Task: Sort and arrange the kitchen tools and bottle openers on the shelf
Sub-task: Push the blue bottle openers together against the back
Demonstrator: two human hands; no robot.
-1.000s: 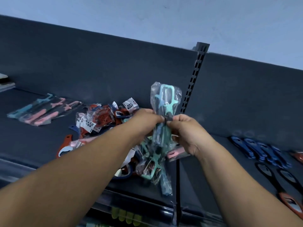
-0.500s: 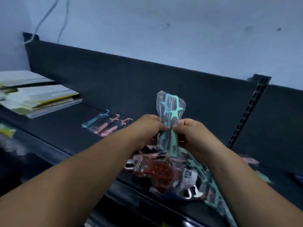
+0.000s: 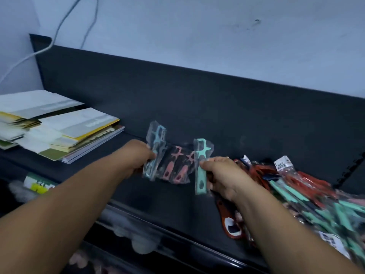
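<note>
My left hand (image 3: 138, 157) grips a blue peeler in a clear wrapper (image 3: 157, 147), held over the dark shelf (image 3: 158, 202). My right hand (image 3: 221, 175) grips a mint-green peeler in a clear wrapper (image 3: 201, 165), upright. Between the two hands, pink wrapped peelers (image 3: 175, 169) lie flat on the shelf. A mixed pile of wrapped tools (image 3: 308, 190), red and mint-green, spreads at the right. An orange bottle opener (image 3: 230, 224) lies under my right forearm.
A stack of booklets and papers (image 3: 59, 133) sits at the shelf's left end. The dark back panel (image 3: 197, 99) rises behind, with white cables (image 3: 59, 30) on the wall. A lower shelf with blurred goods (image 3: 39, 184) shows below the front edge.
The two peelers held together in front of me are now apart, one in each hand. The view has swung left, and both hands have moved toward the pink peelers on the shelf.
</note>
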